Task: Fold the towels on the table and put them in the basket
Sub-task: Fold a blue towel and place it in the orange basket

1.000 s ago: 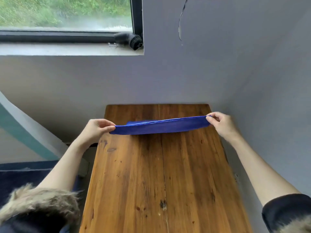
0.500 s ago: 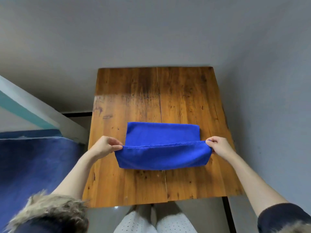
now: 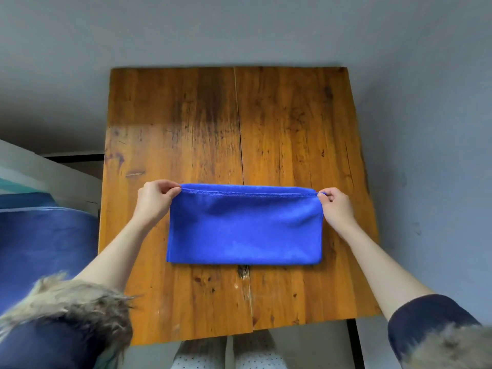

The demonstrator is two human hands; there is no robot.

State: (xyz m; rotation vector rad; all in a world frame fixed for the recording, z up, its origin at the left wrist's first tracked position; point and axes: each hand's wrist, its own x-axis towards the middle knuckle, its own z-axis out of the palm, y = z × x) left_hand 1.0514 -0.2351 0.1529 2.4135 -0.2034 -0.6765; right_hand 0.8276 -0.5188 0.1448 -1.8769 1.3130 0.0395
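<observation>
Soft, even, fairly bright daylight-ish lighting with no harsh shadows, just a darker band across the far part of the wooden table (image 3: 279,107) and a faint pale sheen at its far-left, sharp in the middle, wide-angle bending at the edges, blurry fur trim (image 3: 72,302) near-left.

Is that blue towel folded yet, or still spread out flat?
Folded, in half. The blue towel lies doubled on the table, stitched edges lined up along its far side, where the left hand and right hand pinch the corners.
</observation>
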